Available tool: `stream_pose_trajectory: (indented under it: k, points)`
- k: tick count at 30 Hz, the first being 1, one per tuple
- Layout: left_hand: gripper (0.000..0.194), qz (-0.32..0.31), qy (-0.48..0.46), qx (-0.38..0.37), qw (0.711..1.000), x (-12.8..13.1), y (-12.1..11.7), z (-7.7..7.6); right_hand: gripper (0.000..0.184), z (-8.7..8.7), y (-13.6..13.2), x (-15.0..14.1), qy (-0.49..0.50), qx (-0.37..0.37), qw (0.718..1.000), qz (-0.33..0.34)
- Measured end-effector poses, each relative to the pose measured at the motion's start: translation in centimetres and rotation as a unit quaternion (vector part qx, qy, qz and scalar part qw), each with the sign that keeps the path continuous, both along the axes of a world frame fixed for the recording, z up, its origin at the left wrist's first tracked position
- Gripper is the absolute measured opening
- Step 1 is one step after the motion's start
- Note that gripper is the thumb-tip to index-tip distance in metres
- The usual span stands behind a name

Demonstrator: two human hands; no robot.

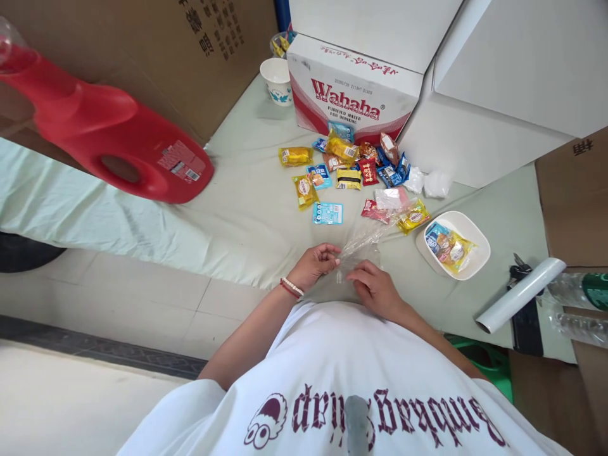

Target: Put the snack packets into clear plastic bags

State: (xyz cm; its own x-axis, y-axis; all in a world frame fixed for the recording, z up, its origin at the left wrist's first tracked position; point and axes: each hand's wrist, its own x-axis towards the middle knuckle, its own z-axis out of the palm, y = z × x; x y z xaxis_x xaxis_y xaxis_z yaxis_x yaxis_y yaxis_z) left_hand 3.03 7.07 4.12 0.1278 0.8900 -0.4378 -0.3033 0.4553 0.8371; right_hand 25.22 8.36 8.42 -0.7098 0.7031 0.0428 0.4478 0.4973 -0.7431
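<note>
Now the left hand (317, 263) is curled, with its thumb and fingertips pinching the edge of a clear plastic bag (365, 244). The right hand (380, 291) is half curled beside the bag's near end; I cannot tell if it grips it. The bag lies in front of both hands. A blue packet (327, 213) sits past the left hand, and a white bowl (481, 250) is right of the right hand.

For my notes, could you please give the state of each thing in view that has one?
Left hand: pinching the clear plastic
Right hand: at the plastic, grip unclear
Clear plastic: crumpled
Snack packets: loose, clustered
White bowl: open, holding packets
Paper cup: upright, open
Carton: upright
Red bottle: contents hidden
White roll: rolled up
</note>
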Motion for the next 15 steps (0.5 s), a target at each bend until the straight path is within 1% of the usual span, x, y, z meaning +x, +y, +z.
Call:
stream_pose_trajectory:
  k: [3, 5, 6, 7, 9, 10, 11, 13, 14, 15]
  points:
    - [0.052, -0.001, -0.012, 0.008, 1.0, 0.1, -0.3, 0.1, 0.028, -1.5, -0.1, -1.8, -0.043, -0.025, 0.998, -0.032]
    - [0.052, -0.004, -0.006, 0.018, 1.0, 0.1, -0.6, 0.2, 0.015, -2.2, 0.1, -2.1, -0.045, -0.042, 0.997, -0.036]
    - [0.051, -0.006, 0.0, 0.024, 1.0, 0.2, -0.7, 0.2, 0.01, -2.3, 0.3, -2.0, -0.033, -0.055, 0.997, -0.032]
    - [0.049, -0.009, 0.008, 0.03, 0.999, 0.3, -0.9, 0.3, 0.011, -2.4, 0.4, -1.7, -0.016, -0.075, 0.997, -0.026]
    - [0.046, -0.023, 0.034, 0.044, 0.998, 0.5, -1.1, 0.3, 0.009, -2.0, 0.4, -0.9, 0.017, -0.136, 0.99, -0.016]
    - [0.044, -0.032, 0.05, 0.052, 0.997, 0.6, -1.2, 0.4, 0.008, -1.6, 0.4, -0.5, 0.031, -0.175, 0.984, -0.021]
    - [0.043, -0.04, 0.066, 0.06, 0.995, 0.8, -1.3, 0.5, 0.01, -1.2, 0.3, 0.0, 0.045, -0.215, 0.975, -0.039]
    - [0.045, -0.057, 0.093, 0.076, 0.991, 1.2, -1.5, 0.7, 0.019, -0.2, 0.4, 0.9, 0.081, -0.265, 0.955, -0.109]
    - [0.047, -0.065, 0.109, 0.085, 0.988, 1.5, -1.5, 0.9, 0.022, 0.3, 0.5, 1.3, 0.1, -0.269, 0.945, -0.156]
    - [0.05, -0.075, 0.131, 0.098, 0.984, 1.8, -1.6, 1.1, 0.025, 0.8, 0.8, 1.6, 0.115, -0.255, 0.938, -0.203]
